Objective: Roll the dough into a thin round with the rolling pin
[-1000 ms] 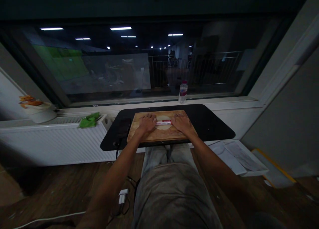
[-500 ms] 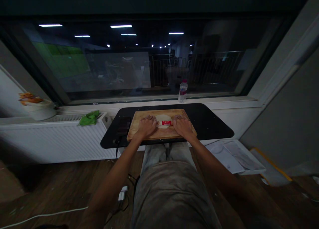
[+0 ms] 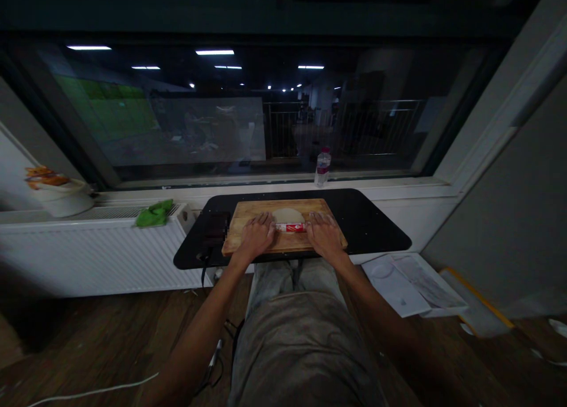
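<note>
A rolling pin (image 3: pixel 290 227) with a red and white wrapper lies sideways across the near part of a flat, pale round of dough (image 3: pixel 287 215). My left hand (image 3: pixel 257 233) is closed over the pin's left end, and my right hand (image 3: pixel 325 233) covers the right end. Both palms face down with the fingers pointing away from me. Beneath everything is a wooden cutting board (image 3: pixel 243 212), set on a black tabletop (image 3: pixel 376 224). The pin's two ends are hidden under my hands.
A water bottle (image 3: pixel 323 167) stands on the window sill behind the table. To the left, a green cloth (image 3: pixel 154 213) and a white pot (image 3: pixel 66 199) rest on the radiator (image 3: pixel 110 256). A dark object (image 3: pixel 216 225) lies left of the board. A white tray with papers (image 3: pixel 407 283) is low right.
The rolling pin has come toward me with both hands, from the middle of the dough to its near edge. The view has shifted slightly.
</note>
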`<state>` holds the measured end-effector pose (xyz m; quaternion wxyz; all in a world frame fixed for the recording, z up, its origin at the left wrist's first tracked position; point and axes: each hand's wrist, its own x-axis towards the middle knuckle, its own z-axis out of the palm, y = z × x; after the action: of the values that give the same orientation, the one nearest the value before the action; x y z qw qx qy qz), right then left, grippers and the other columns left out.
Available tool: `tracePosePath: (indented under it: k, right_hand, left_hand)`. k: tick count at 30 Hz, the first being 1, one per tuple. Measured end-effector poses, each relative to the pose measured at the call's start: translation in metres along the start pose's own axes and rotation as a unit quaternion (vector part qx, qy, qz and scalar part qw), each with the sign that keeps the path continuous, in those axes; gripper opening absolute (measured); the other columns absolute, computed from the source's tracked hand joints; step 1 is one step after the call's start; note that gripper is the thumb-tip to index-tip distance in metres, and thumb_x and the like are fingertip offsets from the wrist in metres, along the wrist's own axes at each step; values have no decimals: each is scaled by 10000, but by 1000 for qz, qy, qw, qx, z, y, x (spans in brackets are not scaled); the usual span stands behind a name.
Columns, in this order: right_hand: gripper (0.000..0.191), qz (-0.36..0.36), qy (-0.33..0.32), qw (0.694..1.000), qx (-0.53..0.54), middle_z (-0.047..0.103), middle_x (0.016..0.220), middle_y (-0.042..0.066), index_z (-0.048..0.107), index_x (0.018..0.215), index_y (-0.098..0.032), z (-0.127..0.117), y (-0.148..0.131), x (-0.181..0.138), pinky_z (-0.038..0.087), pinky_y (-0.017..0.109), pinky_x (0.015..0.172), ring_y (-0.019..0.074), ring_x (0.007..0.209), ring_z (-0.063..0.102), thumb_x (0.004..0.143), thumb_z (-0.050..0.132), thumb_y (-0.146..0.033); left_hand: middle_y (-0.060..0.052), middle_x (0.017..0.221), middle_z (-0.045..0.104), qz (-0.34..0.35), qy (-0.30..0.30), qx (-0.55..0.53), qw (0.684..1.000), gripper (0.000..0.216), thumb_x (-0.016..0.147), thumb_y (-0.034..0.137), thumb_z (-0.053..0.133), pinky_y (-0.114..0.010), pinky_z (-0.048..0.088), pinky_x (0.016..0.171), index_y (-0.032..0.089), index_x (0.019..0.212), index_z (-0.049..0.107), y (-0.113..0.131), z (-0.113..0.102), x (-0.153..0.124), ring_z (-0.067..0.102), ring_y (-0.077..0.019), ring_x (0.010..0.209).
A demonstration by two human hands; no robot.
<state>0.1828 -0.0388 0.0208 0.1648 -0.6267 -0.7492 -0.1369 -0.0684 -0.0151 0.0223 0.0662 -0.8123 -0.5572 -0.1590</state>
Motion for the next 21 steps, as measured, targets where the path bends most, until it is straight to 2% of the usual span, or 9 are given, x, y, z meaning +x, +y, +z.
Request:
tracePosePath:
  k: [5, 9, 12, 15, 21]
  right_hand:
    - [609, 1, 4, 1000, 5, 637, 1663, 204, 584, 1669, -85, 2, 1, -2, 276, 481, 1373, 310, 1601, 529, 1173, 314, -311]
    - [597, -5, -25, 1000, 7, 640, 1659, 204, 606, 1641, -74, 4, 6, 8, 295, 456, 1359, 299, 1592, 540, 1184, 304, -312]
    - [584, -20, -52, 998, 0, 666, 1627, 216, 655, 1571, -48, 5, 11, 23, 333, 415, 1329, 285, 1545, 585, 1192, 287, -298]
    - [567, -25, -65, 997, -17, 688, 1597, 218, 683, 1530, -50, 6, 15, 40, 345, 411, 1313, 283, 1521, 605, 1198, 295, -296]
    - [541, -28, -83, 996, -18, 647, 1670, 127, 638, 1623, -177, 16, 25, 78, 357, 447, 1325, 262, 1567, 567, 1206, 324, -320]
  left_hand:
    - [-139, 1711, 605, 0, 20, -7, 1000, 534, 1178, 333, 353, -477, 391, 1358, 213, 1638, 597, 0, 6, -4, 513, -296, 1636]
    - [-133, 1672, 643, 0, 25, -12, 1000, 512, 1181, 325, 334, -474, 372, 1363, 206, 1564, 651, 0, 6, 4, 495, -290, 1643]
    - [-127, 1612, 689, -22, 21, -12, 999, 495, 1187, 330, 321, -507, 374, 1353, 219, 1480, 704, 2, 7, 18, 512, -306, 1620]
    - [-143, 1625, 674, -54, 18, -8, 998, 493, 1189, 339, 330, -531, 370, 1346, 201, 1494, 692, 4, 7, 33, 509, -327, 1616]
    - [-195, 1601, 679, -92, 8, -16, 996, 508, 1198, 368, 323, -544, 429, 1283, 155, 1493, 678, 2, 6, 57, 540, -361, 1576]
